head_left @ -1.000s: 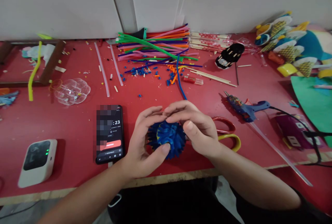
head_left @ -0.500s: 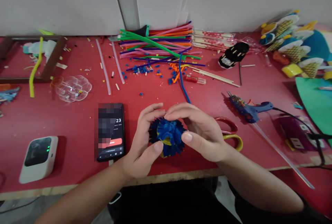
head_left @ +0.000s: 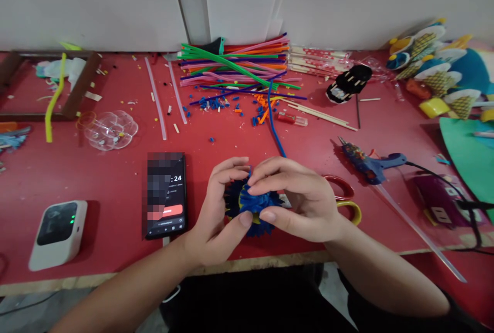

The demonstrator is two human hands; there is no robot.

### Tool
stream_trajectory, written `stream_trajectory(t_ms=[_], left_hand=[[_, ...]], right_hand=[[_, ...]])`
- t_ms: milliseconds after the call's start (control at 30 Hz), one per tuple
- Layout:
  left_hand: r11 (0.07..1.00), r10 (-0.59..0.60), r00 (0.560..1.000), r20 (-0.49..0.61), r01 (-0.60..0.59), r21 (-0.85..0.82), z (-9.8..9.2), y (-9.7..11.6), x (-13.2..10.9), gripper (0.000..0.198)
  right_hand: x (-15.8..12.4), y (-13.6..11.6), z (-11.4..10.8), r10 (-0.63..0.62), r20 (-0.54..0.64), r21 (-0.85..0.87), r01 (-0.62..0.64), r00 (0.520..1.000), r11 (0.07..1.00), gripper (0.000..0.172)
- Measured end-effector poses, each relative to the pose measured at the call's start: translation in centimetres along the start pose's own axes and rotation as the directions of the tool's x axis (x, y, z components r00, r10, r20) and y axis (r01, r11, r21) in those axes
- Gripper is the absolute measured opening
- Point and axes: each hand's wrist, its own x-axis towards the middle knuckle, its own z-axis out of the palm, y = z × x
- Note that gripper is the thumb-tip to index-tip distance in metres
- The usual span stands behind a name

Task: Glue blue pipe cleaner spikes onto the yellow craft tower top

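Between my hands, close to the table's front edge, is a blue ruffled craft flower (head_left: 258, 202) with yellow showing among its layers and a dark blue frilled outer ring. My left hand (head_left: 222, 209) cups it from the left, thumb pressed on the near side, fingers curled round the far side. From the right, my right hand (head_left: 301, 196) closes its thumb and fingertips on the ruffled top. Fingers cover part of the flower. Just beyond my right hand lies a blue pipe cleaner (head_left: 275, 129). Scissors (head_left: 349, 212) with red and yellow handles are partly hidden behind that hand.
A glue gun (head_left: 363, 162) with a clear glue stick lies to the right. On the left are a phone (head_left: 165, 227) and a white device (head_left: 57, 235). Bundled pipe cleaners (head_left: 231, 63) and a black figure (head_left: 349, 83) stand farther back, with scraps scattered around.
My right hand's thumb and fingers have drawn closer together over the top of the flower. The flower has shifted slightly right and tilted, and my left hand has moved a little with it.
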Motion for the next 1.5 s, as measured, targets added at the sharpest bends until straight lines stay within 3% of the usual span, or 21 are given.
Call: stream_trajectory(t_ms=[333, 667, 900, 1000, 1067, 1200, 1300, 1400, 1500], left_hand=[[0.997, 0.07, 0.998, 0.0, -0.07, -0.022, 0.2, -0.4, 0.1, 0.048], [0.995, 0.098, 0.995, -0.01, -0.098, -0.017, 0.5, -0.9, -0.2, 0.055], [0.961, -0.084, 0.996, -0.001, 0.081, -0.264, 0.1, -0.3, -0.6, 0.048], [0.918, -0.135, 0.987, -0.082, 0.094, -0.386, 0.2, -0.4, -0.4, 0.043], [0.925, -0.101, 0.977, -0.185, 0.024, -0.38, 0.3, -0.6, 0.0, 0.032], [0.956, -0.032, 0.893, -0.449, -0.103, -0.274, 0.1, -0.8, 0.8, 0.022], [0.955, -0.048, 0.834, -0.549, -0.122, -0.27, -0.5, -0.7, 1.3, 0.015], [0.969, -0.011, 0.825, -0.565, -0.131, -0.211, -1.1, -0.6, 1.7, 0.015], [0.983, -0.001, 0.814, -0.58, -0.106, -0.15, -1.6, -0.4, 2.0, 0.019]], right_hand=[[0.1, 0.1, 0.2, -0.051, -0.039, -0.035, 0.05, 0.998, 0.998, 0.012], [0.4, 0.1, 0.2, -0.095, -0.053, -0.093, 0.09, 0.994, 0.992, 0.013], [0.5, 0.3, 0.0, -0.029, -0.075, -0.048, 0.025, 0.997, 0.999, 0.011], [0.6, 0.6, -0.1, -0.01, -0.128, -0.043, 0.005, 0.992, 0.999, 0.01], [0.9, 0.7, -0.4, 0.0, -0.192, -0.073, -0.014, 0.981, 0.997, 0.012], [2.4, 0.6, -1.3, -0.02, -0.28, -0.194, -0.036, 0.96, 0.98, 0.016], [4.2, 0.9, -2.0, -0.074, -0.234, -0.291, 0.002, 0.97, 0.957, 0.015], [6.3, 2.1, -2.1, -0.132, -0.133, -0.319, 0.083, 0.982, 0.944, 0.015], [7.8, 3.7, -1.4, -0.175, -0.009, -0.241, 0.168, 0.984, 0.956, 0.016]])
